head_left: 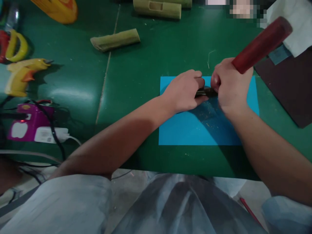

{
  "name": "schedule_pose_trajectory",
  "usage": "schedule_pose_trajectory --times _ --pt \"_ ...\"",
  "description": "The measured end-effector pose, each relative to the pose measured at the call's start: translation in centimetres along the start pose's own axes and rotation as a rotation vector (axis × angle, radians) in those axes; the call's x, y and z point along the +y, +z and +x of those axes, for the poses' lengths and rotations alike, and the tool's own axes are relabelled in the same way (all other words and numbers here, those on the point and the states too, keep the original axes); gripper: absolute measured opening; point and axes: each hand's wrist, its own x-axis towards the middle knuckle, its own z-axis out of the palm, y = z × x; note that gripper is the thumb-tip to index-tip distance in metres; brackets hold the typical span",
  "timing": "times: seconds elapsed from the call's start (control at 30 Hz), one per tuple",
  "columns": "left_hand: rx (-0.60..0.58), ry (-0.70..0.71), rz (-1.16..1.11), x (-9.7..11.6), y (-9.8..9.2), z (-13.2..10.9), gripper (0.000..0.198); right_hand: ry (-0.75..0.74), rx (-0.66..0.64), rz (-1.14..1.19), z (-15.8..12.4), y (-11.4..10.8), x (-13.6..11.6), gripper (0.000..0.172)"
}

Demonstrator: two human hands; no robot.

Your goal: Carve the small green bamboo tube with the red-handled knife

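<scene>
My right hand [235, 86] is closed in a fist around a dark red, rod-shaped piece [264, 44], whose thick round end slants up to the right. Between my hands lies a narrow, dark, shiny piece [206, 92]. My left hand [186, 91] has its fingers bent over the left end of this piece, and the right end runs up to my right fist. Whether it joins the red rod is hidden. Both hands are above a blue sheet [180, 133], where small pale shavings [208, 125] are scattered.
A cut bamboo piece [115, 40] and a notched bamboo tube [158, 9] lie farther back. On the left are a yellow glue gun [26, 76], yellow-handled scissors [17, 45], and a purple power block [31, 120] with cables. A dark brown board [290, 87] lies at right.
</scene>
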Motion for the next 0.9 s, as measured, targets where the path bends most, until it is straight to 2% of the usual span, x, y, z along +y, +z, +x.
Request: schedule_pose_trajectory --times 0.2,0.33,0.57,0.77,0.9 --pt "0.001 -0.024 -0.012 -0.1 0.1 0.0 0.026 -0.022 0.004 -0.003 0.0 -0.2 -0.3 0.040" --pt "-0.020 -0.036 -0.010 0.2 -0.1 0.0 0.027 -0.001 -0.011 -0.048 0.3 -0.2 -0.1 0.044" --pt "0.004 -0.009 -0.003 0.1 0.1 0.0 0.027 -0.055 -0.003 -0.047 0.3 -0.1 0.6 0.048" --pt "-0.015 0.014 0.014 0.4 -0.3 0.0 0.030 -0.091 0.014 -0.041 0.2 0.1 1.2 0.065" --pt "-0.038 -0.002 0.003 0.4 -0.3 0.1 0.031 -0.031 -0.016 0.013 0.6 -0.1 0.9 0.059"
